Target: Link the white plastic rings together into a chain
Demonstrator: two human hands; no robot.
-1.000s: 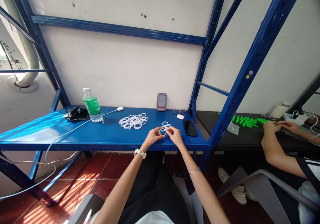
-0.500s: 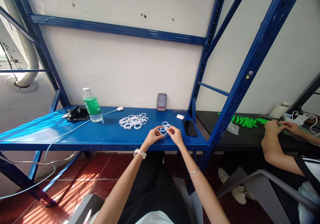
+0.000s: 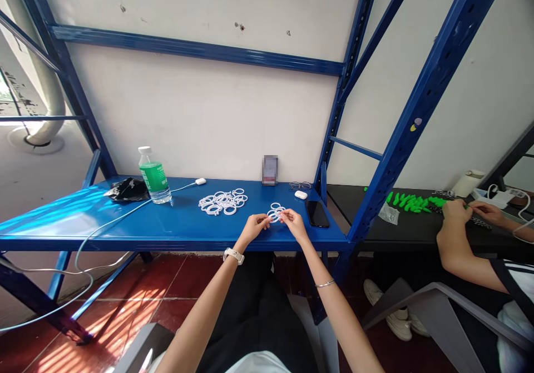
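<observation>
Several thin white rings (image 3: 276,207) lie bunched close together between my hands, near the front edge of the blue table (image 3: 175,225). My left hand (image 3: 254,228) has thumb and fingers pinched at the left side of a white ring. From the right, my right hand (image 3: 294,225) pinches the ring at its other side. The fingers hide part of this ring. A larger heap of white rings (image 3: 223,202) lies farther left on the table, touched by neither hand.
A black phone (image 3: 317,214), white earbud case (image 3: 301,194) and glasses (image 3: 300,185) lie on the right. At left stand a water bottle (image 3: 154,175), black bag (image 3: 127,188) and white cable (image 3: 120,216). A co-worker's hands (image 3: 456,210) handle green pieces (image 3: 413,202) at a black table.
My left fingers have drawn together and shifted slightly at the ring. My right hand has moved a little to the right. The heap of rings stays put.
</observation>
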